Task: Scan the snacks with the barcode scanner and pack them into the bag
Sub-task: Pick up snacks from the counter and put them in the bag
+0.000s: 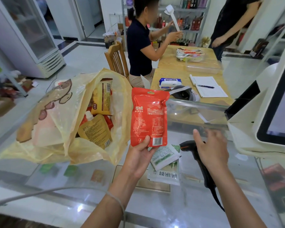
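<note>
Red snack pouch (149, 117), mid-frame: likely light, floppy, slick; left hand (141, 155) grips its bottom seam, probably the soundest hold; right hand (211, 148) spread empty over the barcode scanner (190, 146) on the desk (72, 186).

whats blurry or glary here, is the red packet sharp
Head view: the red packet in the left hand is sharp, with its barcode legible. The right hand above the barcode scanner is motion-blurred. Light glare spots the glass counter. Wide-angle bending shows at the edges.
</note>
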